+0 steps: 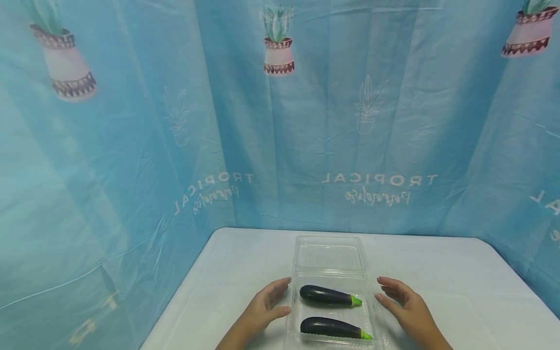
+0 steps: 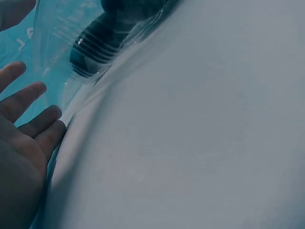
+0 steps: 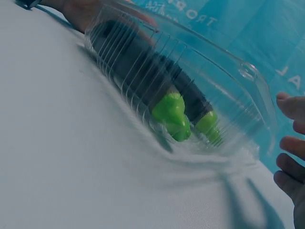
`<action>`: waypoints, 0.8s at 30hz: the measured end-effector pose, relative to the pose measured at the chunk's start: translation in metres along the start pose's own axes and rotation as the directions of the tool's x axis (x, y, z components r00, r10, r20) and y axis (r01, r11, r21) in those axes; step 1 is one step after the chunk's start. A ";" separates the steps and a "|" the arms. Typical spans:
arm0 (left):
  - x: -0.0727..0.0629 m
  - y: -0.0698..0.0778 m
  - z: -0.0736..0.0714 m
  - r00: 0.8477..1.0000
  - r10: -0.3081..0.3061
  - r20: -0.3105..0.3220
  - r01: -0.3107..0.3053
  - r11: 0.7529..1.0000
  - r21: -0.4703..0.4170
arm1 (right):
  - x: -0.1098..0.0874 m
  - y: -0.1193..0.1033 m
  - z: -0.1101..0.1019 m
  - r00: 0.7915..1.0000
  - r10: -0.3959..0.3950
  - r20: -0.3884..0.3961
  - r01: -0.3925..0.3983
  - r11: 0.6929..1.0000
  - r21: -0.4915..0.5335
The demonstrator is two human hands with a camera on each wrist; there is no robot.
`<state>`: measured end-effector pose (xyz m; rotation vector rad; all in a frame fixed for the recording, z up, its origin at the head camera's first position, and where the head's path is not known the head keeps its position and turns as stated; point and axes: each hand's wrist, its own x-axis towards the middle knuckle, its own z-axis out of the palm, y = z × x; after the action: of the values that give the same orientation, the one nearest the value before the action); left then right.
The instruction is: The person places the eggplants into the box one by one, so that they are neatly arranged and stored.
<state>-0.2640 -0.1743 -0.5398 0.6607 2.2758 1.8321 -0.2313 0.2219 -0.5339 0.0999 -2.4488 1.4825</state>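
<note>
A clear plastic clamshell box (image 1: 330, 273) lies on the table with its lid (image 1: 329, 255) folded back, away from me. Inside it are two dark purple eggplants with bright green stem ends pointing right: the farther eggplant (image 1: 325, 294) and the nearer eggplant (image 1: 330, 327). My left hand (image 1: 262, 308) is beside the box's left edge, fingers spread and relaxed; whether its fingertips touch the plastic I cannot tell. On the other side, my right hand (image 1: 407, 307) has loosely bent fingers around nothing. The right wrist view shows a small gap between the right fingers (image 3: 291, 143) and the box wall (image 3: 259, 102).
A white-covered table (image 1: 437, 262) carries the box. Blue curtains (image 1: 306, 146) printed with potted plants and mirrored lettering hang behind the table and along its sides.
</note>
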 end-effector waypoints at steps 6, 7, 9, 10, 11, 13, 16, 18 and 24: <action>0.010 -0.002 -0.005 0.998 0.012 -0.059 -0.008 0.997 0.072 | 0.009 0.011 0.000 0.999 -0.037 0.038 0.035 0.999 0.036; 0.012 -0.003 -0.006 0.998 0.015 -0.069 -0.010 0.997 0.079 | 0.010 0.013 0.000 0.998 -0.045 0.048 0.043 0.998 0.047; 0.017 -0.005 -0.007 0.996 0.022 -0.084 -0.014 0.995 0.097 | 0.013 0.015 0.000 0.997 -0.051 0.064 0.047 0.996 0.072; 0.020 -0.007 -0.008 0.996 0.024 -0.091 -0.014 0.994 0.107 | 0.014 0.017 0.000 0.996 -0.053 0.072 0.047 0.996 0.078; 0.022 -0.009 -0.008 0.995 0.023 -0.098 -0.011 0.993 0.120 | 0.015 0.017 0.001 0.995 -0.055 0.080 0.049 0.995 0.086; 0.029 -0.013 -0.008 0.994 0.024 -0.108 -0.008 0.990 0.137 | 0.018 0.019 0.002 0.994 -0.058 0.090 0.050 0.994 0.095; 0.039 -0.018 -0.007 0.992 0.029 -0.125 -0.009 0.988 0.155 | 0.023 0.018 0.003 0.993 -0.056 0.105 0.046 0.994 0.095; 0.044 -0.018 -0.005 0.991 0.027 -0.130 -0.007 0.988 0.157 | 0.026 0.018 0.005 0.992 -0.059 0.113 0.048 0.994 0.095; 0.055 -0.014 0.000 0.992 0.027 -0.122 -0.009 0.989 0.147 | 0.030 0.018 0.008 0.987 -0.062 0.148 0.046 0.993 0.113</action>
<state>-0.3160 -0.1533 -0.5445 0.6065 2.5108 1.7738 -0.2657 0.2257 -0.5446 0.3088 -2.4573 1.6400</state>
